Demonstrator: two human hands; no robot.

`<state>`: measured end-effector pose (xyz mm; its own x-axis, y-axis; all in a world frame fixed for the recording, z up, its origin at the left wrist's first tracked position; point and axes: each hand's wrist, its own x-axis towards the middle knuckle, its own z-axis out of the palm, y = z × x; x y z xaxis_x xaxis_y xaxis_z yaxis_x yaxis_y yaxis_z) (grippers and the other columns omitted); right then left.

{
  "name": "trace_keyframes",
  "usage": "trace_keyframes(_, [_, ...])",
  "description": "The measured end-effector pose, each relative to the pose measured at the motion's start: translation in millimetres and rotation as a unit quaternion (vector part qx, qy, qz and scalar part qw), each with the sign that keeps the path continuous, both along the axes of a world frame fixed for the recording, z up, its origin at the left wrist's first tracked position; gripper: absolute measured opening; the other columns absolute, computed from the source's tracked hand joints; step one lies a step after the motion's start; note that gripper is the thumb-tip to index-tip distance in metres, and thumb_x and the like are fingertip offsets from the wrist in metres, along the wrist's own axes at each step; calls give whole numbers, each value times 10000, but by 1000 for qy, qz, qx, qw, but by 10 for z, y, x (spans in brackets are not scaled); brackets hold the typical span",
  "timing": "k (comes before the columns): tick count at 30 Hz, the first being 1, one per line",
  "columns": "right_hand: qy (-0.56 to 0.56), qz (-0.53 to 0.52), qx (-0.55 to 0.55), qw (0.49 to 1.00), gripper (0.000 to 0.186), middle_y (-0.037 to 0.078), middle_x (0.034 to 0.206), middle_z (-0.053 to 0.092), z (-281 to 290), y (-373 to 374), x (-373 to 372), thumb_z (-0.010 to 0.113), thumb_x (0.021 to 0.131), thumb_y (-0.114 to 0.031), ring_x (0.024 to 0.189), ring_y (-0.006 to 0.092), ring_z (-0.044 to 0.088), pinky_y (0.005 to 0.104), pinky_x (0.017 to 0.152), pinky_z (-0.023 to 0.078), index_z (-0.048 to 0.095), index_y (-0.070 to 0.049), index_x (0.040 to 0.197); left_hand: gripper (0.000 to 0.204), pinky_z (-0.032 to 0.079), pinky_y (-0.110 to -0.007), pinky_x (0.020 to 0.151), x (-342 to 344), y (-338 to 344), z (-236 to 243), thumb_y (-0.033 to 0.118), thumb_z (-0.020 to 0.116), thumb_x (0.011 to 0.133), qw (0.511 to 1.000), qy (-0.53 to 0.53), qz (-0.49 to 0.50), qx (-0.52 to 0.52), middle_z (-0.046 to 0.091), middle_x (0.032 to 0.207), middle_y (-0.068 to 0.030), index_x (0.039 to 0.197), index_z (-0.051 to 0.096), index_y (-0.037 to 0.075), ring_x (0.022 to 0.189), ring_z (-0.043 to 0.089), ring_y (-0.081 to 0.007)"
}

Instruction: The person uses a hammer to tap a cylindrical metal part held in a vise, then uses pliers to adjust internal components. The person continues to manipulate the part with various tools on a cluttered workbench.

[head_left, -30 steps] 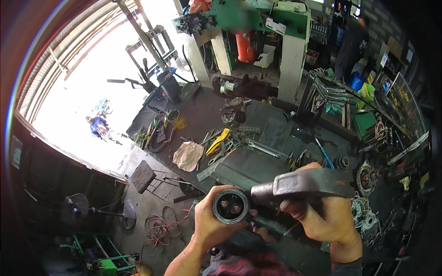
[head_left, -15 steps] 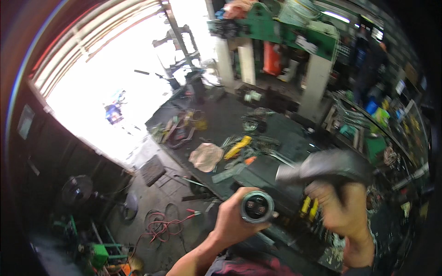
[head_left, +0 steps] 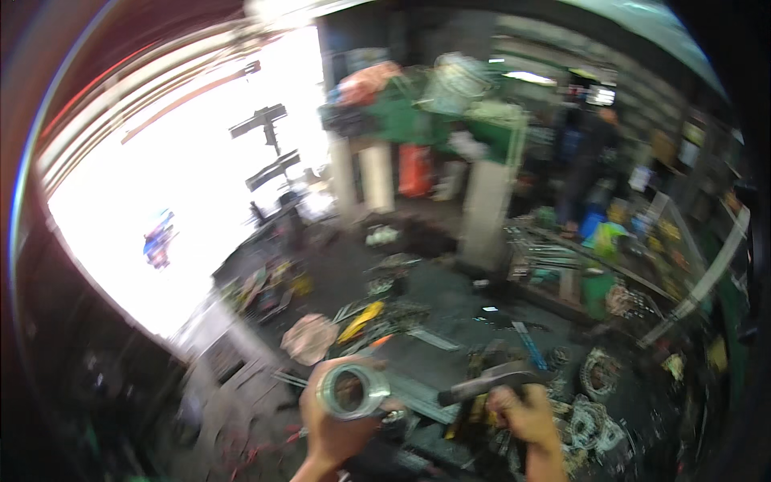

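Observation:
My left hand (head_left: 341,426) is wrapped round a metal cylinder (head_left: 352,392), whose round, bright-rimmed end faces up at me. Its inside is partly in shadow. Over to the right, my right hand (head_left: 522,414) grips a dark pistol-shaped tool (head_left: 502,379) from below. The tool's narrow end points left, toward the cylinder, with a gap between the two. Motion blur hides the tool's finer details. Both hands are above the near part of a dark workbench (head_left: 450,297).
On the bench lie a pinkish-beige round cloth or pad (head_left: 310,339), a yellow-handled tool (head_left: 360,321), a blue strip (head_left: 530,345) and metal rings (head_left: 598,373). Behind stands a green machine frame (head_left: 401,120). A person (head_left: 590,161) stands at the back right. A bright doorway opens at left.
The view has swung, shifting the bench leftward and down. My right hand has lowered the tool, which looks thinner from this angle. The cylinder's open end shows more of its inner wall.

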<state>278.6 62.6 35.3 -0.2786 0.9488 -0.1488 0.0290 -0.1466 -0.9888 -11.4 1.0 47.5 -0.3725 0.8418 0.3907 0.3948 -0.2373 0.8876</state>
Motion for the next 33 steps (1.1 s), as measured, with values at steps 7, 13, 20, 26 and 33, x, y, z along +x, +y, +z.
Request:
trace_keyframes(7, [-13, -93, -25, 995, 334, -4, 790, 629, -509, -360, 318, 701, 1029, -357, 657, 81, 559, 251, 590, 441, 703, -49, 1160, 491, 521, -335, 914, -171, 82, -204, 116, 869, 776, 998, -22, 41, -52, 670, 1056, -78, 1180, 613, 5, 981, 649, -200])
trace_keyframes(13, [-69, -131, 42, 988, 303, 119, 1062, 738, -608, -633, 426, 670, 1021, -288, 1038, 225, 669, 382, 965, 507, 720, -16, 1145, 360, 514, -365, 952, -162, 0, -488, -4, 749, 867, 990, 38, 123, -60, 684, 1128, -116, 1209, 638, -16, 1030, 650, -241])
trace_keyframes(20, [-38, -97, 27, 994, 316, 125, 1187, 739, -388, -677, 245, 679, 1016, -289, 1160, 256, 647, 389, 1050, 468, 739, -17, 1164, 382, 510, -394, 967, -159, -85, -466, 169, 771, 925, 981, 66, 153, -102, 708, 1186, -148, 1223, 647, -35, 1079, 659, -275])
trace_keyframes(26, [-29, -70, 55, 996, 267, 124, 1219, 732, -225, -876, -77, 663, 1023, -241, 1236, 256, 623, 396, 1101, 428, 748, -25, 1155, 437, 424, -379, 1121, -168, -100, -341, 79, 707, 941, 999, -9, 37, 18, 644, 1399, -167, 1347, 623, -55, 1294, 590, -279])
trace_keyframes(33, [-120, -150, 82, 978, 323, 54, 1005, 726, -323, -1073, -446, 732, 1003, -312, 966, 176, 659, 347, 889, 519, 719, -59, 1203, 437, 480, -405, 1039, -393, -265, -358, 89, 775, 894, 998, 5, 21, 64, 687, 1259, -155, 1280, 638, -63, 1152, 635, -284])
